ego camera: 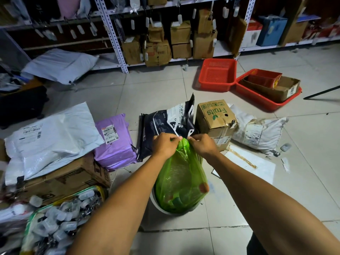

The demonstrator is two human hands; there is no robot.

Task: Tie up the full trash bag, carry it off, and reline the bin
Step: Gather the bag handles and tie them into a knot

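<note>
At the far left, a large white mailer bag [51, 129] lies on a flat cardboard box [60, 179], and in front of them a clear bag of small plastic tags [60, 219] sits near the bottom edge. Just right of the white mailer there is a purple parcel [115, 142] with a printed label on top. Next to it stands a dark pouch with white print [165, 122], leaning upright on the tiled floor [156, 89]. In front of this pouch the left hand [164, 145] is closed on the gathered top of the green trash bag [181, 181], pinching the plastic between the fingers. The right hand [202, 145] is closed on the same bag neck from the other side, so both hands meet at the top of the bag. The bag is full, half transparent, and its lower part sits inside the white bin [156, 203], which stands on the floor between the two forearms. Right of the hands is a brown carton printed "Fruits" [214, 118], and beside it a white woven sack [257, 131]. Farther back on the right lie two red plastic baskets [217, 74], and one of them holds open cardboard boxes.
</note>
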